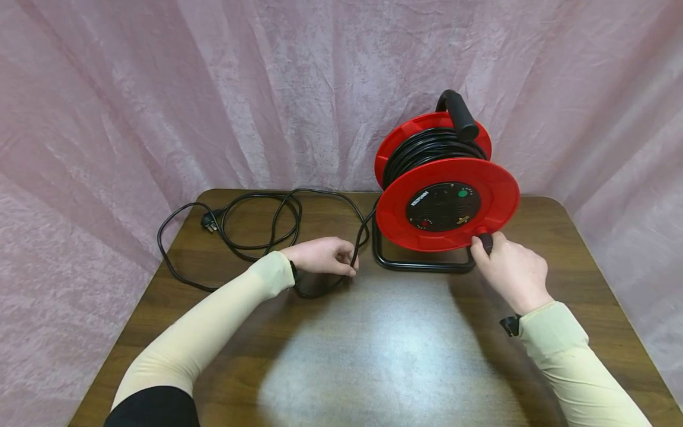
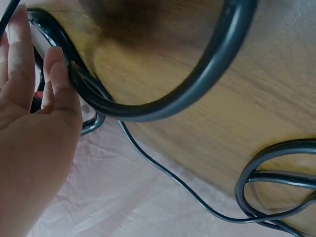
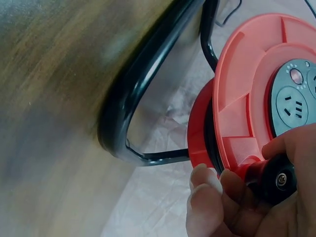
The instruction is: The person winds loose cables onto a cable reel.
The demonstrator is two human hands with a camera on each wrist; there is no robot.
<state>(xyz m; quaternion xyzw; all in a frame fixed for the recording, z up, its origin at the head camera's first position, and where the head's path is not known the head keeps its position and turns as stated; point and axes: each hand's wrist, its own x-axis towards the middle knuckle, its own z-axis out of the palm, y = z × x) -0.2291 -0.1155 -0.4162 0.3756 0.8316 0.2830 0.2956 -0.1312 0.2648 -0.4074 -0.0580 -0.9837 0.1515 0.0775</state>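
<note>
A red cable reel [image 1: 447, 204] stands on its black tubular frame at the back right of the table, black cable wound between its two discs. My right hand [image 1: 511, 270] grips the black winding knob [image 3: 277, 178] low on the front disc, thumb and fingers about it. Left of the reel, my left hand [image 1: 322, 256] holds the loose black cable [image 1: 356, 246] between thumb and curled fingers. From that hand the cable runs up to the reel on one side and droops in a loop [image 2: 148, 111] on the other.
Loose coils of cable [image 1: 256, 246] lie across the table's left part, overhanging its left edge. Among them is a black plug [image 1: 210, 220]. The reel's carrying handle [image 1: 460, 115] points upward. A pink curtain [image 1: 299, 89] hangs behind the wooden table [image 1: 395, 356].
</note>
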